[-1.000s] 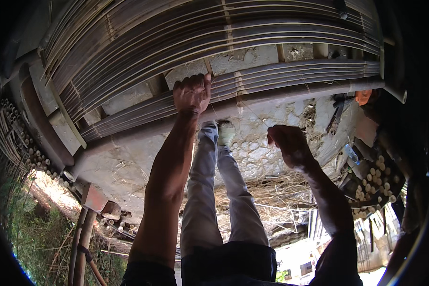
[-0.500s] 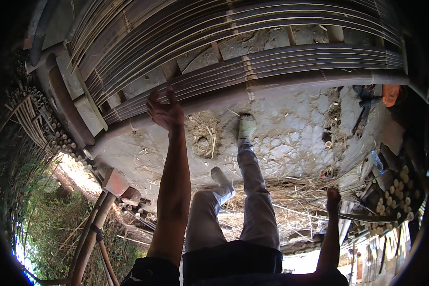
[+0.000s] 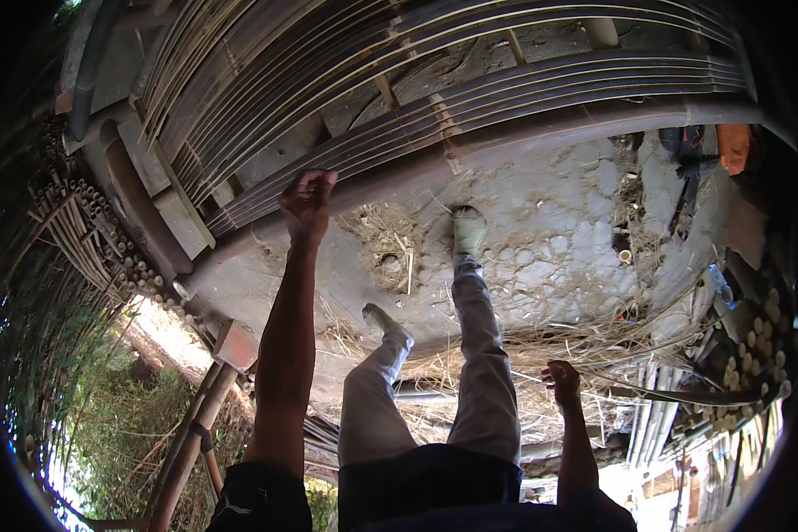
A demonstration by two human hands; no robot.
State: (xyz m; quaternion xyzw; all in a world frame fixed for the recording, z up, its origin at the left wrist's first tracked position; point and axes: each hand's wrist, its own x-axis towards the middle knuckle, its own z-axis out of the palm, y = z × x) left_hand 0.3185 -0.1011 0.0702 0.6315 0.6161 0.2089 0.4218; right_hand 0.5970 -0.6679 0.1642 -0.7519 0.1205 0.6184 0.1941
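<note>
My left hand point(image 3: 307, 206) is raised in front of a long bamboo bench or bed frame point(image 3: 559, 151). Its fingers are curled in and nothing shows in them. From this view I cannot tell whether it touches the frame's thick front pole. Dark bamboo slats point(image 3: 363, 160) with pale gaps between them run across the frame behind the hand. Lower on the right, my right hand point(image 3: 566, 383) hangs above dry straw point(image 3: 541, 341). Its fingers are bent but apart, and no object is visible in it.
My feet, in light socks point(image 3: 470, 232), stand on a cracked earthen floor point(image 3: 559, 230). Cut bamboo poles point(image 3: 754, 355) are stacked at the right, near a clear plastic bottle point(image 3: 720, 285). More bamboo point(image 3: 89, 222) lies at the left. An orange object point(image 3: 733, 148) sits far right.
My left hand's spread fingers have curled in. My right hand has swung left and its fist has loosened. The view has shifted a little, and my left foot has moved slightly left.
</note>
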